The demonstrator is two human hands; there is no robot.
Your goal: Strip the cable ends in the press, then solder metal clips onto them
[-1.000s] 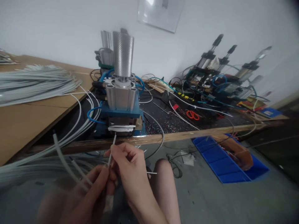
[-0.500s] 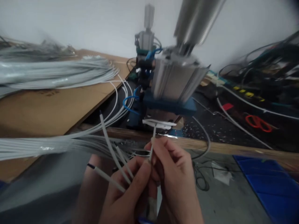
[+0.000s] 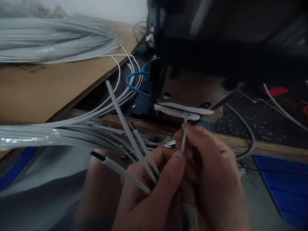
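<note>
A: Head view, grips?
B: Left hand [image 3: 154, 189] clasps 3 splayed cables [image 3: 129, 134]; both hands, right hand [image 3: 211, 160] included, pinch 1 thin cable [image 3: 183, 143], tip at press [image 3: 192, 88] strips [image 3: 172, 111].
A: Why?
B: Probably steadies tip; splay likely keeps others clear.
A: Unclear?
B: Tip contact. Press top's dark, cut off. Some fingers hidden.

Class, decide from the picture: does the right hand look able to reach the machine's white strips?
Likely yes: only the tip of the held cable lies between the right hand and the white strips.
</note>
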